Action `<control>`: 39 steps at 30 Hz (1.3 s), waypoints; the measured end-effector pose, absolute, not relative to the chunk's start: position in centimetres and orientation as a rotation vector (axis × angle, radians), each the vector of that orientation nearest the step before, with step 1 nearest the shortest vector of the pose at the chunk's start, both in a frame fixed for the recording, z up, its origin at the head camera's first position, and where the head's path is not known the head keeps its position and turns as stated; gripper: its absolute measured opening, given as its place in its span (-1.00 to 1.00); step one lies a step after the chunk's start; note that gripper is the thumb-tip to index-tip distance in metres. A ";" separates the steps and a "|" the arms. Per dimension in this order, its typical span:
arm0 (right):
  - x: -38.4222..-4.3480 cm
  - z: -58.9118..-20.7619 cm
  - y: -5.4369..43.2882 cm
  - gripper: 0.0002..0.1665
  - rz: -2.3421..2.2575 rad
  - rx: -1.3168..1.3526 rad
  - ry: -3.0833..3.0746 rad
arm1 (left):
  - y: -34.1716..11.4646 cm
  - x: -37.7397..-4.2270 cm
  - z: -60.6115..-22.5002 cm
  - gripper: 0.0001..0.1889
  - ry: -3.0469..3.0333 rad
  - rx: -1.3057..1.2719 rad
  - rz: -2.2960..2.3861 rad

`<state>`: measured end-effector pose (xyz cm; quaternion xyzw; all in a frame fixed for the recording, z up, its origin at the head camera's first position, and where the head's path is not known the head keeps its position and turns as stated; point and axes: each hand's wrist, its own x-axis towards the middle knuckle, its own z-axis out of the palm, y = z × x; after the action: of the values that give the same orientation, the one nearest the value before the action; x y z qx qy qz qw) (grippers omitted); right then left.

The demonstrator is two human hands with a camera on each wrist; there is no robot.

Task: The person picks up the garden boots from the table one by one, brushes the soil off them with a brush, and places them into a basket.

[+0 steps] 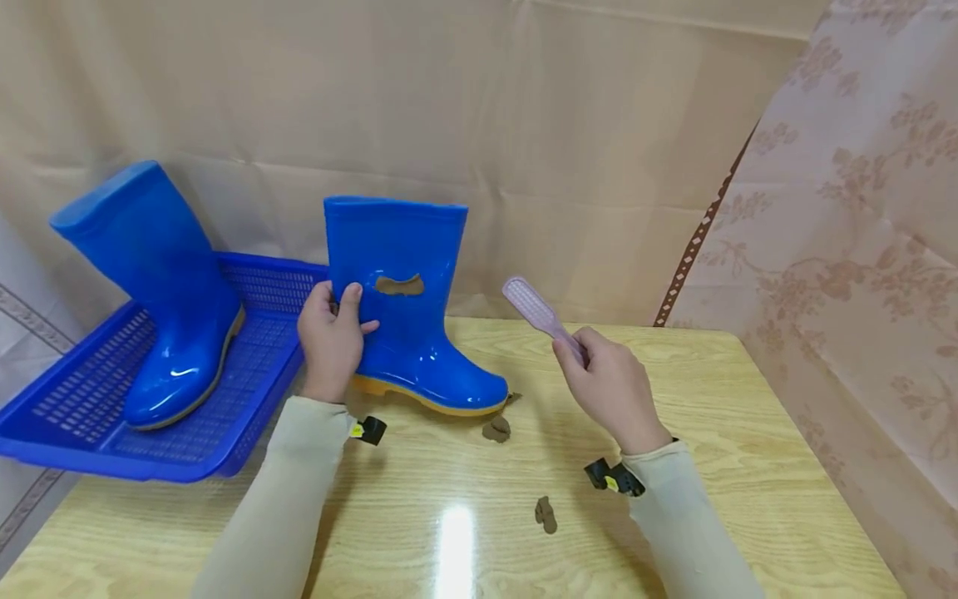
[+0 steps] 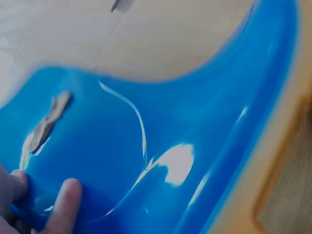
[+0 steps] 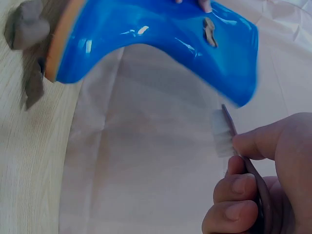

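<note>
My left hand (image 1: 332, 345) grips a blue rubber boot (image 1: 397, 333) by the back of its shaft, thumb on the near side. The boot stands upright, its yellow sole at the table and toe pointing right. A brown clay-like patch (image 1: 400, 285) sticks to the shaft; the left wrist view shows the patch (image 2: 48, 122) just beyond my fingertips. To the right of the boot, my right hand (image 1: 609, 387) holds a pale purple brush (image 1: 533, 304) by its handle. In the right wrist view, the brush's white bristles (image 3: 223, 134) face the boot, apart from it.
A second blue boot (image 1: 175, 308) leans in a blue plastic basket (image 1: 224, 449) on the left. Brown lumps (image 1: 496, 429) lie by the held boot's toe, and another brown piece (image 1: 545, 515) sits nearer on the wooden table (image 1: 718, 449). Beige cloth (image 1: 569, 166) hangs behind.
</note>
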<state>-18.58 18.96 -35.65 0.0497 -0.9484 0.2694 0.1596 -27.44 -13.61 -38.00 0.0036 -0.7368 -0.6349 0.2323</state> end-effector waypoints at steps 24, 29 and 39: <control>-18.8 -35.9 18.8 -0.59 0.826 0.202 -2.627 | -12.0 -26.2 -37.4 -0.53 -2.740 -0.353 -1.275; -18.8 -36.2 18.7 -0.62 0.828 0.208 -2.630 | -11.4 -26.2 -37.6 -0.54 -2.741 -0.392 -1.274; -18.8 -36.2 18.7 -0.67 0.835 0.257 -2.601 | -9.9 -25.5 -37.6 -0.54 -2.779 -0.579 -1.302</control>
<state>-18.77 18.67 -36.21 0.0918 -0.9293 0.2982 0.1975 -25.52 -9.94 -37.64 -0.1855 -0.8898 -0.4168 0.0092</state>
